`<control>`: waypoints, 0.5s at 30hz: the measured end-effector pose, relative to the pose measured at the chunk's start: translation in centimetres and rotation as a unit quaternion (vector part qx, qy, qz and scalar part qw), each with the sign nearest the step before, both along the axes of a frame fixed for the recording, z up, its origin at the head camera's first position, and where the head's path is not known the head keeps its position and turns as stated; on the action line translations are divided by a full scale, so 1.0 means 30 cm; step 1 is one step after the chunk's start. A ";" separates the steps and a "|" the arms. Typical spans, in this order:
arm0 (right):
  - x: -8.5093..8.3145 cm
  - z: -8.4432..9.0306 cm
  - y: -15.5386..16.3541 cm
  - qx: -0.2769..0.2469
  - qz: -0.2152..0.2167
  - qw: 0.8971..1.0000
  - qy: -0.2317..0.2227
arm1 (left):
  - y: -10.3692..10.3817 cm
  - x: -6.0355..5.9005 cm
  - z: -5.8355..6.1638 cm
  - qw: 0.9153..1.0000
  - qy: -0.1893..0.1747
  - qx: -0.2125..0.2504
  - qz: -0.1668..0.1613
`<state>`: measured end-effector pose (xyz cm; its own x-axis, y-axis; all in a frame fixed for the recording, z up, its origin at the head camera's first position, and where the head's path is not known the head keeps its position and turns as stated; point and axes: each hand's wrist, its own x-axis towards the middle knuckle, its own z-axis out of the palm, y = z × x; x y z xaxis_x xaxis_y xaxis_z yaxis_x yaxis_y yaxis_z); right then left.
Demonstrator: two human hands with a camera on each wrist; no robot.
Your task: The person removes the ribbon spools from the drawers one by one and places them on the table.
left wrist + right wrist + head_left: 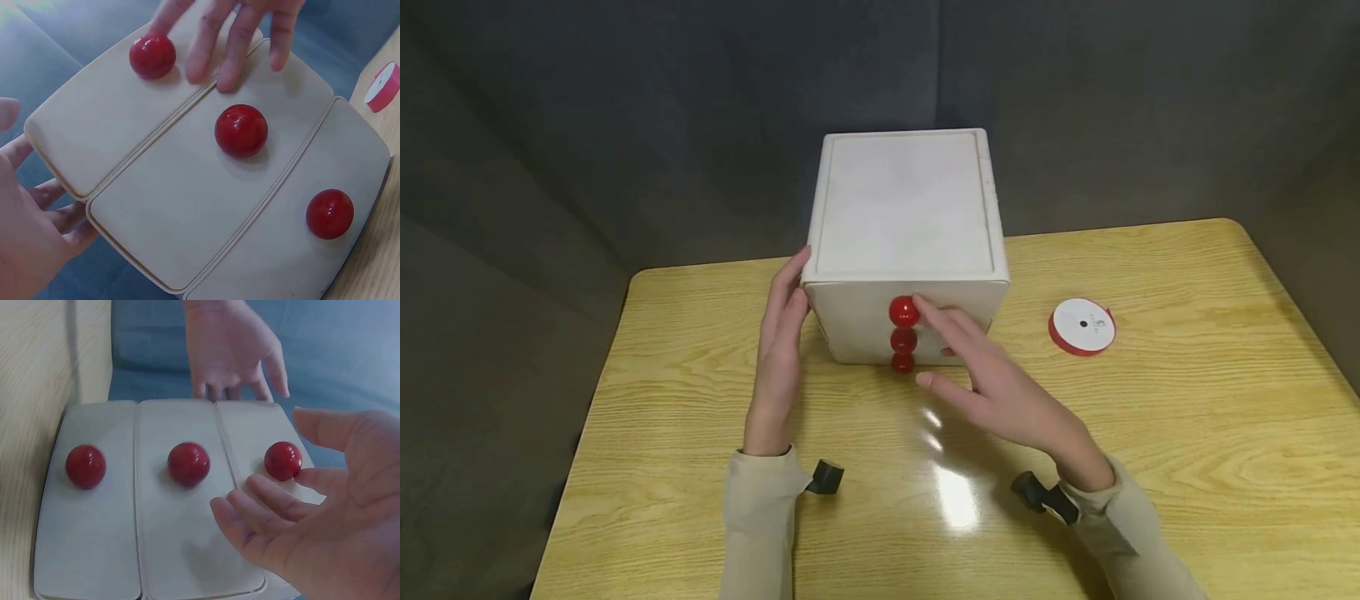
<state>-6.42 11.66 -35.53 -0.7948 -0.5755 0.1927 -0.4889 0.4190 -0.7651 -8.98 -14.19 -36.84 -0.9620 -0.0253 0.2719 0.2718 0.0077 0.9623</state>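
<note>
My right hand (pixel 1000 392) has its fingers (pixel 275 500) spread and nearly straight, the index tip touching the top red knob (pixel 904 312); nothing is gripped. My left hand (pixel 781 333) lies flat against the left side of the white drawer box (pixel 906 208), fingers relaxed. The box stands mid-table (pixel 1187 433), with a ribbon spool (pixel 1082 327) well apart.

Risk: a fingertip could slip off the glossy round knob, or a pull could drag the box.

Hidden: box contents, lowest drawer's bottom edge.

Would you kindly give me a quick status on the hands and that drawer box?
Left hand flat against white drawer box side. Right hand open, fingertip at top red knob. Drawers shut. Ribbon spool off right, clear.
</note>
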 end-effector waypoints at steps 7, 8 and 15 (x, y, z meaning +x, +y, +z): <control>-0.015 -0.013 0.011 -0.013 -0.004 1.000 -0.003 | 0.003 -0.007 -0.002 1.000 -0.004 0.003 0.007; -0.016 -0.014 0.011 -0.014 -0.004 1.000 -0.002 | 0.004 -0.008 -0.002 1.000 -0.001 0.002 0.009; -0.019 -0.016 0.008 -0.021 -0.003 1.000 0.000 | 0.008 -0.012 -0.011 0.999 0.025 -0.015 0.026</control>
